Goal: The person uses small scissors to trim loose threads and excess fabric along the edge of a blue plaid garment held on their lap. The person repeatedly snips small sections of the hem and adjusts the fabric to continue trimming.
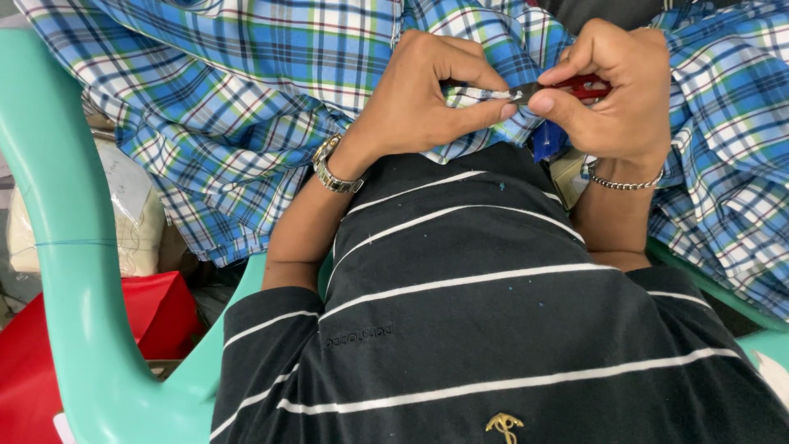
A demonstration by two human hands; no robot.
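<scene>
The plaid fabric point(246, 107) lay spread over my lap, bunched up between my hands. My left hand point(419, 99) pinched a fold of it between thumb and fingers. My right hand point(616, 90), just beside and nearly touching the left, was closed on red-handled thread snips point(567, 86), their tip meeting the pinched fold.

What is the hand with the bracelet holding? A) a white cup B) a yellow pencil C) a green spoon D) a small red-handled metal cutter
D: the right hand with the silver bracelet pinches a small red-handled metal cutter against the blue checked cloth.
</scene>
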